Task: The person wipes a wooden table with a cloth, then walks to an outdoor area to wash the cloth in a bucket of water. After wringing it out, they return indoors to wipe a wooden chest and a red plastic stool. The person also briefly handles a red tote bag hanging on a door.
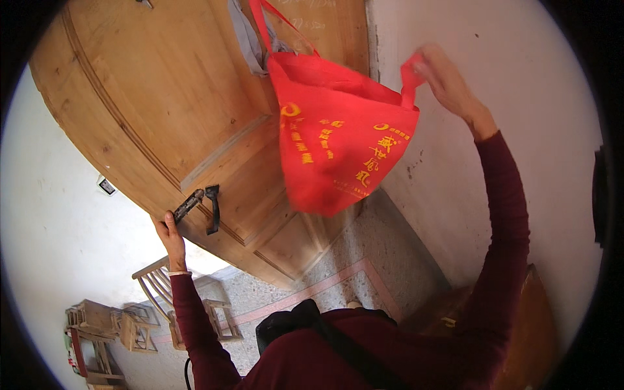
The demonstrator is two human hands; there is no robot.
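Head view: right hand (pixel 448 81) grips red bag (pixel 338 146), left hand (pixel 170 237) grips door (pixel 162 104).

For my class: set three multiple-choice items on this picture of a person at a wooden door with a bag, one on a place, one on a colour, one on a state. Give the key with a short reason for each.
1. Where is the left hand?
A. on the edge of the wooden door, by the dark latch
B. on the floor
C. inside the bag

2. What colour is the bag?
A. blue with white print
B. red with yellow print
C. plain green

3. How is the bag held?
A. it lies flat on the floor
B. it is folded under an arm
C. it hangs in the air, one strap in the raised right hand, the other strap up by the door

Key: 1 A, the fingers grip the door's edge beside the latch. 2 B, red cloth, yellow marks. 3 C, the bag sags between its two straps, clear of the floor.
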